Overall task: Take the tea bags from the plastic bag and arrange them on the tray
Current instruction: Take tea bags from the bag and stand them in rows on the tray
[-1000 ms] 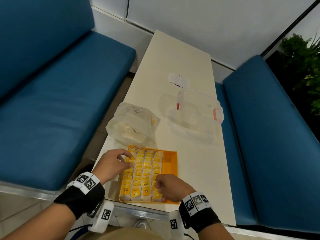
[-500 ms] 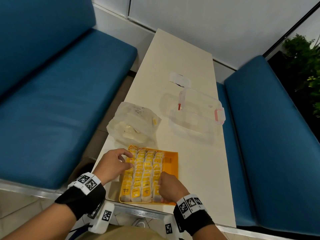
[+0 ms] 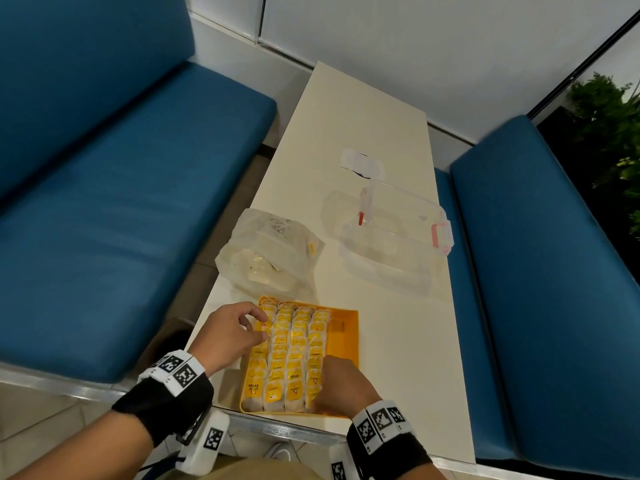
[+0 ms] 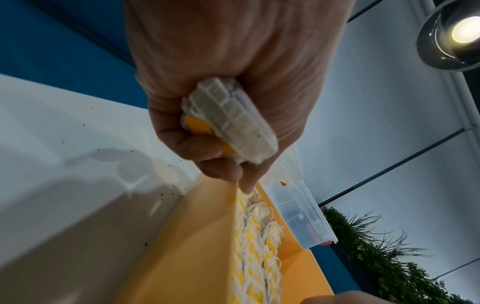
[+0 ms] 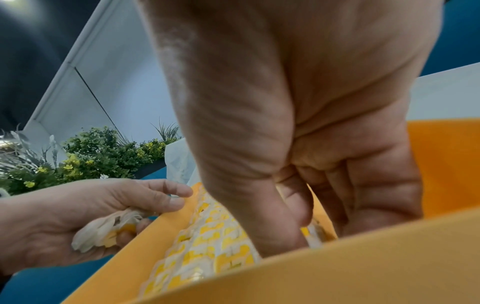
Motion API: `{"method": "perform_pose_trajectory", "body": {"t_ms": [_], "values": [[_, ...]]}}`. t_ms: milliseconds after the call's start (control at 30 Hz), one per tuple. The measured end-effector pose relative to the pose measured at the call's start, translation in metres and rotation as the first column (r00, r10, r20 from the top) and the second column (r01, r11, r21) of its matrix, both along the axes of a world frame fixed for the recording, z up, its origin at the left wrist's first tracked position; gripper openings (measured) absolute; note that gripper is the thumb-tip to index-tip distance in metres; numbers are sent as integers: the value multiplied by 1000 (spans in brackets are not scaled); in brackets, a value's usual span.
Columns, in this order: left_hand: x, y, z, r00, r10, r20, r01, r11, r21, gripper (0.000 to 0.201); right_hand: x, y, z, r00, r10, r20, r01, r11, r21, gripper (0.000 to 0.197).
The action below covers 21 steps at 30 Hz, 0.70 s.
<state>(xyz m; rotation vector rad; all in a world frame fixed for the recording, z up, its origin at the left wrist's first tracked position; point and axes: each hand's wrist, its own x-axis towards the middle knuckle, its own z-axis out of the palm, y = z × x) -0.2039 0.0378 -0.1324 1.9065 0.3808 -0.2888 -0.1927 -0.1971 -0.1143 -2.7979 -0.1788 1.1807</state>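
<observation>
The orange tray (image 3: 344,341) sits at the table's near edge and holds several rows of tea bags (image 3: 294,351) with yellow tags. Behind it lies the translucent plastic bag (image 3: 270,251) with more tea bags inside. My left hand (image 3: 242,327) hovers over the tray's left rim and grips a bundle of tea bags (image 4: 228,121) in its curled fingers. My right hand (image 3: 337,381) reaches into the near end of the rightmost row, thumb and fingers pinching a tea bag (image 5: 313,238) down among the others.
A clear lidded container (image 3: 391,237) with red clasps stands behind the tray to the right. A small white packet (image 3: 362,164) lies farther back. Blue bench seats (image 3: 121,220) flank the narrow cream table (image 3: 398,341). A plant (image 3: 609,133) stands at the far right.
My right hand has moved down and towards me into the near end of the rightmost row. The left hand has stayed at the tray's left rim with its bundle.
</observation>
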Motion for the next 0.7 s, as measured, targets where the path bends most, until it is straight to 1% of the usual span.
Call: {"method": "perform_pose_trajectory", "body": {"t_ms": [67,167,400,600,700], "values": [[0,-1,-1,1000,-2,1,2,1000,-5,24,-1,2,-4,1000,4,6,-3,1000,-1,38],[0,-1,-3,1000,-9,0,9,1000,17,25,-1,1,-11,999,-30,34,30,1000,4,42],[-1,-1,-7,1000,-13,11,13,1000,21,26,-4,1,-14,992,-70,107,65,997,51,39],[-1,0,-6,1000,-18,12,18,999,29,26,-5,1,-15,985,-100,142,88,992,89,39],[-1,0,-6,1000,-19,-1,19,999,29,25,-5,1,-16,984,-101,147,88,992,91,35]]}}
